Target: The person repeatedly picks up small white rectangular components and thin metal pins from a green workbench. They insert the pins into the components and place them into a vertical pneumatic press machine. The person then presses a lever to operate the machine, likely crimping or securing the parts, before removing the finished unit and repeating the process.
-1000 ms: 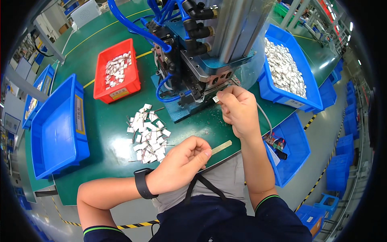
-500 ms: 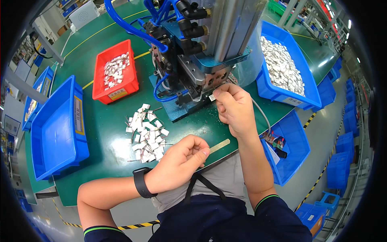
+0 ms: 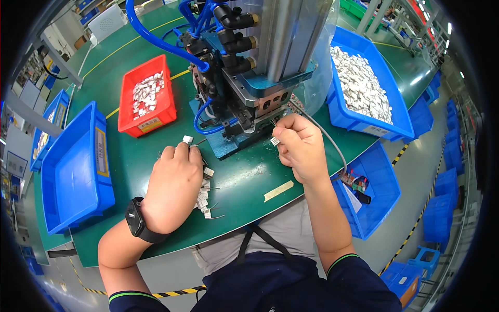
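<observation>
At the machine's front edge my right hand (image 3: 301,148) pinches a small white connector (image 3: 275,140) with short thin leads, thumb against index finger. The machine (image 3: 260,99) is a metal press fixture with blue air hoses. My left hand (image 3: 174,182), wearing a black wristband, lies palm down over a loose pile of similar white connectors (image 3: 204,196). Its fingers point forward, slightly apart, and its thumb is hidden. One white connector (image 3: 187,139) shows just beyond its fingertips. Most of the pile is covered by that hand.
A red bin (image 3: 167,106) with white connectors stands left of the machine. A blue bin (image 3: 44,190) sits at far left. Another blue bin (image 3: 340,112), full of connectors, is at right. Pale tape (image 3: 278,191) lies near the front edge. A grey cable (image 3: 335,145) curves past my right hand.
My left hand has moved left and forward from the tape strip onto the connector pile. My right hand has drawn slightly down, still holding the connector. The view has shifted a little.
</observation>
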Action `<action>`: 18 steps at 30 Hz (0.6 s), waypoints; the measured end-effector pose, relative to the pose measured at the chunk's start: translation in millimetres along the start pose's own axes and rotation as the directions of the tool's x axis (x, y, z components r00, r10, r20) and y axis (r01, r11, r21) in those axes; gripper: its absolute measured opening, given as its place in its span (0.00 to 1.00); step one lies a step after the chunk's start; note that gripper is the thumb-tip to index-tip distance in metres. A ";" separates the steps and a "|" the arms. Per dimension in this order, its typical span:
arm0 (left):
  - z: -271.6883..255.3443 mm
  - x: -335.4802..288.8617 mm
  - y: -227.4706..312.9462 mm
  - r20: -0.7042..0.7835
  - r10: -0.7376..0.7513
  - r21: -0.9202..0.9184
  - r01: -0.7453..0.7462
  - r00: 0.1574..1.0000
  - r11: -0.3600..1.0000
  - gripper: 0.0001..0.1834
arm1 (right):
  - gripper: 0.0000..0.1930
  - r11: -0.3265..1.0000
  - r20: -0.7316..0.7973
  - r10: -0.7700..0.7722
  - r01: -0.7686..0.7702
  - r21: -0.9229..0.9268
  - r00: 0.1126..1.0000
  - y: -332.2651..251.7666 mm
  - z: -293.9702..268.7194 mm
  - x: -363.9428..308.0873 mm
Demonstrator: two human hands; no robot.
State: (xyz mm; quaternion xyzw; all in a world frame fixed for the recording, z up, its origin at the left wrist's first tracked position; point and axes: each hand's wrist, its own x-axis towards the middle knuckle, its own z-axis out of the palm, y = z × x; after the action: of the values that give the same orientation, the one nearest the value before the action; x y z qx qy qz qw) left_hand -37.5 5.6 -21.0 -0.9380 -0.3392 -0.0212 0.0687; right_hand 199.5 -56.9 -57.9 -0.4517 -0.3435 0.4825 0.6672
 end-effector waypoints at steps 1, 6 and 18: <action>-0.4 0.8 0.5 0.001 0.005 -0.005 -0.005 1.000 1.000 0.12 | 0.04 1.000 0.001 0.000 0.000 0.000 1.000 -0.3 -0.2 -0.2; -8.8 6.2 1.0 0.012 0.036 0.003 -0.036 0.999 0.999 0.12 | 0.05 0.998 -0.010 0.052 -0.051 0.027 0.999 -0.4 -1.1 -0.7; 7.6 13.1 -7.5 -0.101 0.015 0.001 -0.015 0.995 1.000 0.09 | 0.13 0.950 0.128 0.285 -0.298 0.091 0.950 -11.5 0.2 -0.5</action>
State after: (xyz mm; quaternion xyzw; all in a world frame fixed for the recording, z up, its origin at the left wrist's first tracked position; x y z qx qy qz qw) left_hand -32.3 20.7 -26.6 -0.9382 -0.3281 -0.0681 0.0862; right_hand 203.0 -58.8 -47.0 -0.4322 -0.2833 0.6188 0.5916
